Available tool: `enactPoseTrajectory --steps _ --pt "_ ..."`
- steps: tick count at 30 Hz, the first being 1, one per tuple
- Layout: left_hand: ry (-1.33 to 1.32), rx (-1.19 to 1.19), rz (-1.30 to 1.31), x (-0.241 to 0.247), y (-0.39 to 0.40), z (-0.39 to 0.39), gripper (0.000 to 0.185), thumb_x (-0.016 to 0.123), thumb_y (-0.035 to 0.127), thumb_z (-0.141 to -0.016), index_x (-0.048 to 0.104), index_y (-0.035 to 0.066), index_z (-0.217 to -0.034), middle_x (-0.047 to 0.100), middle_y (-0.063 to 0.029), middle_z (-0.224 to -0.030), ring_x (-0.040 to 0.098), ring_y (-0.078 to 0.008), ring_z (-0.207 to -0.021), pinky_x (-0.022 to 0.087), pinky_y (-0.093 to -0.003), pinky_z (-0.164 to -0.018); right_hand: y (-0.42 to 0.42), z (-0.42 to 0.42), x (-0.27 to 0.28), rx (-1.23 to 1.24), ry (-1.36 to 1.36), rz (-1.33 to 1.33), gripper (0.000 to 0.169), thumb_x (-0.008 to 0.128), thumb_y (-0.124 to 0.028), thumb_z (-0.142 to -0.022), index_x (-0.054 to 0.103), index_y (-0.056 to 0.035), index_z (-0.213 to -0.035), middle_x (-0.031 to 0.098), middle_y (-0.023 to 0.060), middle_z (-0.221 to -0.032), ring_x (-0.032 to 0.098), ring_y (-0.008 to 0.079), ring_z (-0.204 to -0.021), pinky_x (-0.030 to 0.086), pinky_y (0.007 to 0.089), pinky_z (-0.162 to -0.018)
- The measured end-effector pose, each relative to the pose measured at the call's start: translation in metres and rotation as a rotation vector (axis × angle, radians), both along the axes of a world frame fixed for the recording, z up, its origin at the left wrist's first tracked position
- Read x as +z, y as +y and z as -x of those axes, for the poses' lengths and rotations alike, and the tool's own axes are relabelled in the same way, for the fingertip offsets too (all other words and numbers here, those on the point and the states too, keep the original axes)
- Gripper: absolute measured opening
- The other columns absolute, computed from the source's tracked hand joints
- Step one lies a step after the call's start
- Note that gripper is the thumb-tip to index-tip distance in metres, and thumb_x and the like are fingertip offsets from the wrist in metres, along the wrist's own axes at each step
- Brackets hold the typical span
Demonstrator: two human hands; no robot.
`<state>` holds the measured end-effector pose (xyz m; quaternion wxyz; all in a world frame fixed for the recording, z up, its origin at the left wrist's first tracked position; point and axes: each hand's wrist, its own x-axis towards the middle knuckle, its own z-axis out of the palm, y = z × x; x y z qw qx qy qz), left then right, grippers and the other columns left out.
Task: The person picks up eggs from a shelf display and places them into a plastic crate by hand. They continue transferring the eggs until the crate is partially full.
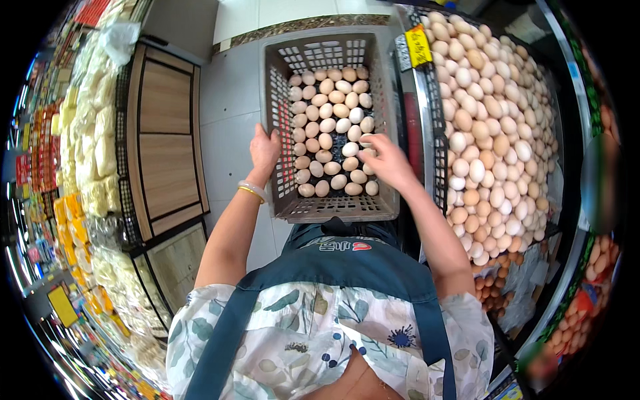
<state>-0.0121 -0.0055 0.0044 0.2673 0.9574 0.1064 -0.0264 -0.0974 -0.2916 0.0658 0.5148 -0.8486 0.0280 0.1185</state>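
Observation:
In front of me is a deep grey-brown plastic crate (327, 214) with slotted walls, its bottom lined with a layer of pale brown and whitish eggs (326, 110). A small dark gap shows among them right of the middle. At the crate's left rim, my left hand (265, 150) grips the edge and wears two bracelets on the wrist. My right hand (384, 161), slightly blurred, reaches over the right rim. Its thumb and fingers are apart around eggs by the right wall. The hand partly covers them, so a grip on one cannot be made out.
A large heap of eggs (490, 120) fills a display on the right, behind a black mesh edge (440, 145) with a yellow price sign (418, 46). Darker eggs (492, 285) lie nearer me. Bagged goods (95, 130) top a wooden-fronted counter (165, 100) on the left, beyond tiled floor (230, 95).

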Motion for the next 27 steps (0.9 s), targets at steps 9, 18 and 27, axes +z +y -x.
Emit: enactPoseTrajectory --steps 9,18,27 --pt "0.033 -0.004 0.091 0.006 -0.003 0.002 0.024 0.056 0.018 -0.082 0.042 0.001 -0.092 0.059 -0.0253 -0.078 0.057 -0.0443 -0.075 0.045 -0.0506 -0.067 0.072 -0.062 -0.144 -0.010 0.308 0.634 0.069 0.064 -0.014 -0.075 0.030 -0.0176 -0.136 0.016 0.0142 -0.143 0.035 0.0371 -0.123 0.039 0.0431 -0.096" --pt "0.061 0.015 0.168 0.008 -0.002 0.001 0.024 0.054 0.017 -0.084 0.041 0.001 -0.095 0.059 -0.0269 -0.080 0.056 -0.0464 -0.079 0.044 -0.0507 -0.070 0.085 -0.046 -0.169 -0.053 0.060 0.781 0.071 0.065 -0.007 -0.065 0.040 -0.0175 -0.130 0.031 0.0140 -0.132 0.035 0.0339 -0.118 0.038 0.0437 -0.093" --pt "0.065 0.004 0.190 0.013 -0.003 0.001 0.023 0.053 0.016 -0.085 0.041 0.001 -0.097 0.059 -0.0266 -0.085 0.055 -0.0459 -0.082 0.044 -0.0505 -0.072 0.063 -0.063 -0.188 0.207 -0.137 0.830 0.059 0.060 -0.006 -0.070 0.047 -0.0175 -0.126 0.038 0.0082 -0.130 0.042 0.0264 -0.115 0.044 0.0434 -0.084"
